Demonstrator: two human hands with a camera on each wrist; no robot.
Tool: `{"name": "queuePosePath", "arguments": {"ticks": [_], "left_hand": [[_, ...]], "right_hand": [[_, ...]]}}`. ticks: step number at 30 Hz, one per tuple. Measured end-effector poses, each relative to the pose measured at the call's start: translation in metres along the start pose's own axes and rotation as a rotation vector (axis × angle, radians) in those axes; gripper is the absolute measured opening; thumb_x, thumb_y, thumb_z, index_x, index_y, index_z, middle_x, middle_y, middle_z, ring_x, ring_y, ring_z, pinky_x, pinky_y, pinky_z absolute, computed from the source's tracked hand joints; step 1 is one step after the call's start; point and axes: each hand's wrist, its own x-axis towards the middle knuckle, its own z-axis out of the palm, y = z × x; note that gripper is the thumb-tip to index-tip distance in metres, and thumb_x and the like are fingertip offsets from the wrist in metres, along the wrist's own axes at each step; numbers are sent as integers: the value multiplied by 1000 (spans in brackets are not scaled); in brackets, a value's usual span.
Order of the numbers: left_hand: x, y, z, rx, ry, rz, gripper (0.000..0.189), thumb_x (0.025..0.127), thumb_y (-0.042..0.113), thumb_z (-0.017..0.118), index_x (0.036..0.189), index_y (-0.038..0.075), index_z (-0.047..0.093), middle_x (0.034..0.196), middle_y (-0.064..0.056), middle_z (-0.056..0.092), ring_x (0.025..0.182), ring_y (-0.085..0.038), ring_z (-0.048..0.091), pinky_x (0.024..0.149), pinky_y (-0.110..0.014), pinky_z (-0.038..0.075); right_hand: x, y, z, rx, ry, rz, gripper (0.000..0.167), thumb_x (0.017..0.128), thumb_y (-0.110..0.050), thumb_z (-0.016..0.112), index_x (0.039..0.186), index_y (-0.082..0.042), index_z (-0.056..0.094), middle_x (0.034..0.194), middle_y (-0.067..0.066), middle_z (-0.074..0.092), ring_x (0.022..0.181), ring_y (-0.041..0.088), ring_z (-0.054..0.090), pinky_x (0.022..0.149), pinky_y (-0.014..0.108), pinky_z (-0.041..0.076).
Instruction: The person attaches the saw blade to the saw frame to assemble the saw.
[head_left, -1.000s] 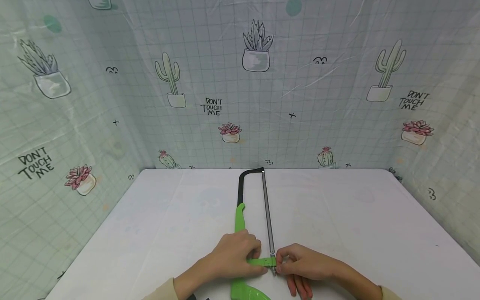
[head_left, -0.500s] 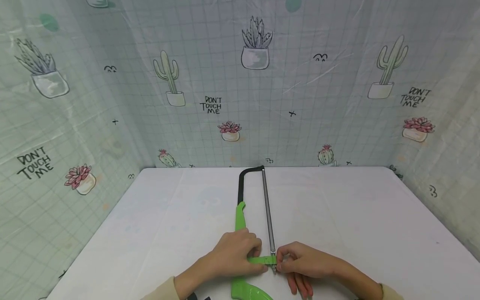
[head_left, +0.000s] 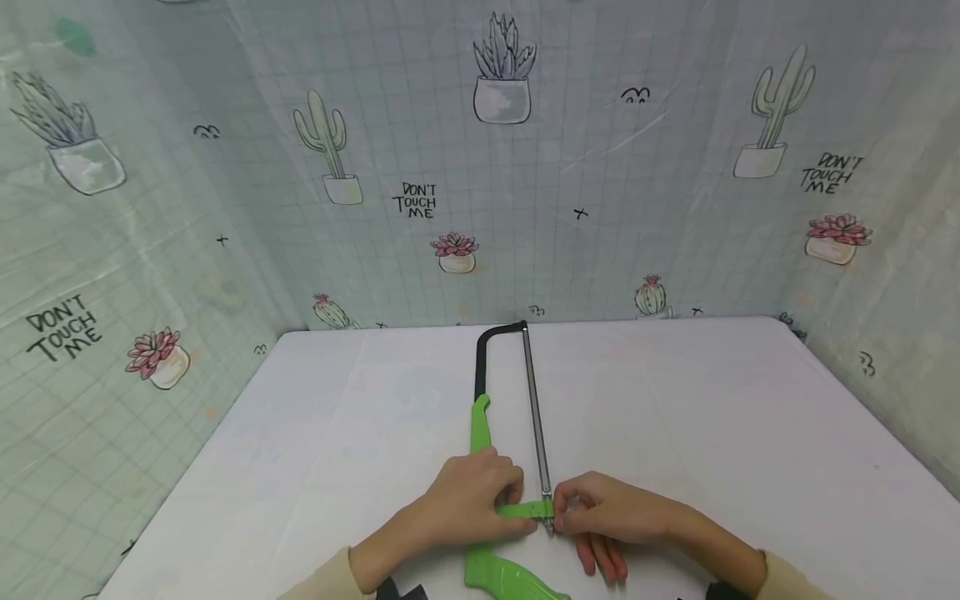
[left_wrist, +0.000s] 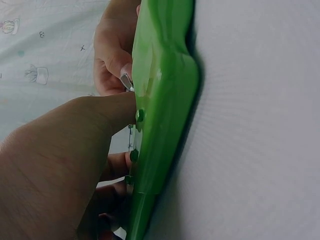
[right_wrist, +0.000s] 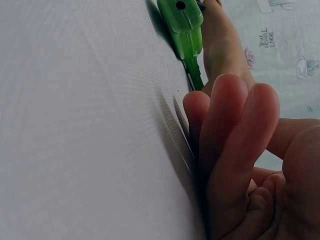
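Observation:
A hacksaw [head_left: 480, 429] with a green handle, black front frame and thin grey blade [head_left: 536, 408] lies on the table, pointing away from me. My left hand [head_left: 472, 500] grips the green crosspiece [head_left: 528, 509] near the handle, thumb on its near side and fingers curled on the far side. At the blade's near end, my right hand [head_left: 618, 508] pinches the small silver wing nut [left_wrist: 126, 81] with thumb and forefinger. The other right fingers [right_wrist: 250, 130] hang down close to the tabletop. In the right wrist view the green handle's end [right_wrist: 182, 20] shows beyond them.
The white table [head_left: 337, 417] is backed by a cloth [head_left: 420, 275] printed with cacti, on the far side and both flanks. Dark objects [head_left: 412, 593] show partly at the near edge by the left forearm, and another dark piece [head_left: 723, 592] lies beneath the right forearm.
The head view has tilted down, so the table, hacksaw and hands sit slightly higher and more of the green handle shows. Both hands keep their hold in the same places.

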Motion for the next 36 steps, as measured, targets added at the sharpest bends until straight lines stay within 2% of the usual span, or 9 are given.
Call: {"name": "queuePosePath", "arguments": {"ticks": [5,10,12,17,25,32,36], "left_hand": [[2,0,-2,-1,13,-3,35,83,59,75,75,32,54,71,20,48,71,0,41,54,-19,33],[3,1,-5,-8,13,-18,35,83,59,75,75,31,55,71,19,48,70,-1,41,54,-20,33],[4,1,-5,-11,16,-23,36,83,60,75,75,31,54,70,19,47,70,-1,41,53,-20,33],[4,1,-5,-17,27,-35,37,82,60,75,74,31,53,70,19,46,70,-1,41,53,-20,33],[4,1,-4,-14,15,-37,37,82,59,76,74,31,52,70,18,45,70,-1,40,53,-20,33],[4,2,-3,-14,-6,-28,37,82,60,75,74,31,52,70,18,46,70,-1,40,53,-21,33],[4,2,-1,-16,-15,-29,38,82,60,75,73,31,53,69,19,47,70,-1,41,54,-21,33]], "right_hand": [[0,-4,-4,-23,-8,5,14,104,-14,53,105,0,57,69,34,66,41,10,61,39,38,52],[1,-8,-7,-38,-8,21,14,104,-14,53,104,-1,57,65,17,70,40,11,60,39,33,51],[1,-10,-8,-38,-11,28,13,104,-14,53,104,-2,57,65,15,70,41,11,60,39,33,51],[2,-12,-10,-44,-18,32,14,104,-15,53,105,-2,57,65,20,70,41,12,60,39,34,51],[2,-10,-9,-18,-18,25,13,103,-13,53,105,-1,57,65,20,70,41,12,61,39,36,52],[0,-5,-4,27,-14,26,15,105,-14,53,105,0,57,65,7,70,42,9,61,40,25,50],[-1,-2,-3,39,-16,25,17,105,-16,52,105,0,58,65,8,70,42,9,61,41,26,51]]}}
